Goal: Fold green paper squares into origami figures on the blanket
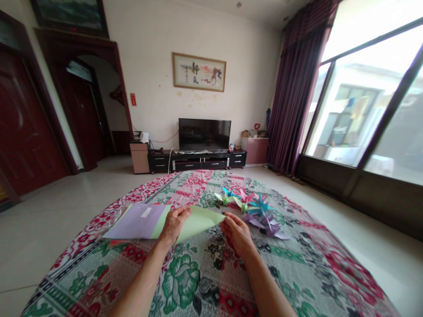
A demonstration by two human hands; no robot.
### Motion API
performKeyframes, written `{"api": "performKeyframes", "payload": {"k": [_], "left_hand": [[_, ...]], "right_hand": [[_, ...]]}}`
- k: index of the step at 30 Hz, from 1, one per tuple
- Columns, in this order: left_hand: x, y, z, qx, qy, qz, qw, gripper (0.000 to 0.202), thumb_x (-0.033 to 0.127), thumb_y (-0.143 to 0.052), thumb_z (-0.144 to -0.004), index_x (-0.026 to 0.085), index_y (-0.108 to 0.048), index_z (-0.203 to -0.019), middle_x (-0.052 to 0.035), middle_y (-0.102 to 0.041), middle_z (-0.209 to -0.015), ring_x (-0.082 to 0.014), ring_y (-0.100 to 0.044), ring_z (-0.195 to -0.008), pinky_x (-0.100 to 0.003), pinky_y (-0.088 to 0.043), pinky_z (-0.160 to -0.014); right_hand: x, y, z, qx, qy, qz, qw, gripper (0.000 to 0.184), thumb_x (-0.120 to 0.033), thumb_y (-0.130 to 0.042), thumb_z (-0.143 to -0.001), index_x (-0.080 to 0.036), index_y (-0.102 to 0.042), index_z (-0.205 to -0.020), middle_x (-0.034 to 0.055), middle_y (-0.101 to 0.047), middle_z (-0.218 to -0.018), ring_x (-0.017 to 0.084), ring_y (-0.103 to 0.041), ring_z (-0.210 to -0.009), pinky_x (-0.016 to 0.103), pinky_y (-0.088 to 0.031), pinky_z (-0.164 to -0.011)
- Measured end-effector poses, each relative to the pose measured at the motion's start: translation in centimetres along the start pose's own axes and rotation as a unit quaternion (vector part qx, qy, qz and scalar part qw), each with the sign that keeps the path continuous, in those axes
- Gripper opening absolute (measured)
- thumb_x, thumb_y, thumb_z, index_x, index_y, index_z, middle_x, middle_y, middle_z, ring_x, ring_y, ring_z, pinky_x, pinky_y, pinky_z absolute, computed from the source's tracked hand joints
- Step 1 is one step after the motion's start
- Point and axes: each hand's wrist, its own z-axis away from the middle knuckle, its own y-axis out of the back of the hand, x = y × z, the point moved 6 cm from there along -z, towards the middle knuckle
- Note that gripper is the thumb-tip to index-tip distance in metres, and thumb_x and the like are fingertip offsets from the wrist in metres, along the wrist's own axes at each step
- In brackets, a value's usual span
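A light green sheet of paper (pixel 200 221) is stretched between both hands above the table. My left hand (pixel 174 223) is closed on its left part, thumb and fingers pinching it. On the right, my right hand (pixel 238 233) pinches the sheet's pointed corner. Left of the left hand lies a stack of purple paper (pixel 134 220) with a small white label, apparently in a clear sleeve. The green sheet's left part meets this stack; whether it is still partly inside the sleeve I cannot tell. Several folded paper cranes (pixel 261 204), in green, blue, pink and purple, stand beyond the right hand.
A round table with a patterned floral tablecloth (pixel 181 275) fills the foreground. Past it, a television (pixel 205 134) stands on a low black cabinet (pixel 200 164) against the wall. Purple curtains (pixel 291 97) and large windows are at the right; dark red doors (pixel 26 105) at the left.
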Motion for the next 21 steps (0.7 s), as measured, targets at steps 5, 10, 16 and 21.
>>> {"api": "performKeyframes", "payload": {"k": [5, 10, 16, 21], "left_hand": [[-0.08, 0.34, -0.09, 0.015, -0.006, -0.002, 1.0, 0.041, 0.044, -0.066, -0.062, 0.013, -0.073, -0.087, -0.0018, -0.065, -0.066, -0.0152, -0.054, -0.063, -0.023, -0.04, -0.061], [-0.31, 0.2, -0.19, 0.009, -0.002, 0.008, 1.0, 0.04, 0.043, -0.066, -0.061, 0.013, -0.072, -0.087, -0.0007, -0.064, -0.064, -0.0148, -0.054, -0.063, -0.023, -0.04, -0.061], [-0.22, 0.06, -0.15, 0.006, 0.001, 0.009, 1.0, 0.041, 0.043, -0.067, -0.06, 0.011, -0.072, -0.085, -0.002, -0.063, -0.062, -0.0163, -0.055, -0.062, -0.023, -0.04, -0.057], [-0.58, 0.42, -0.28, 0.005, 0.004, 0.005, 1.0, 0.044, 0.045, -0.067, -0.061, 0.011, -0.072, -0.089, -0.002, -0.065, -0.064, -0.0142, -0.053, -0.058, -0.023, -0.039, -0.056]], "right_hand": [[-0.08, -0.05, 0.05, 0.005, 0.008, 0.022, 1.0, 0.033, -0.036, -0.08, -0.052, -0.02, -0.067, -0.077, -0.0001, -0.068, -0.07, 0.015, -0.063, -0.064, 0.024, -0.05, -0.057], [-0.5, -0.04, 0.12, 0.01, 0.041, 0.03, 0.999, 0.03, -0.037, -0.079, -0.053, -0.021, -0.067, -0.075, -0.0019, -0.065, -0.069, 0.014, -0.06, -0.067, 0.023, -0.048, -0.057], [-0.84, 0.06, 0.03, 0.023, 0.079, 0.055, 0.995, 0.029, -0.036, -0.078, -0.054, -0.02, -0.065, -0.074, -0.0027, -0.061, -0.068, 0.012, -0.056, -0.064, 0.023, -0.048, -0.057], [-0.92, 0.14, -0.1, 0.033, 0.097, 0.085, 0.991, 0.026, -0.032, -0.076, -0.056, -0.02, -0.062, -0.075, -0.0046, -0.058, -0.065, 0.01, -0.052, -0.058, 0.022, -0.046, -0.056]]}}
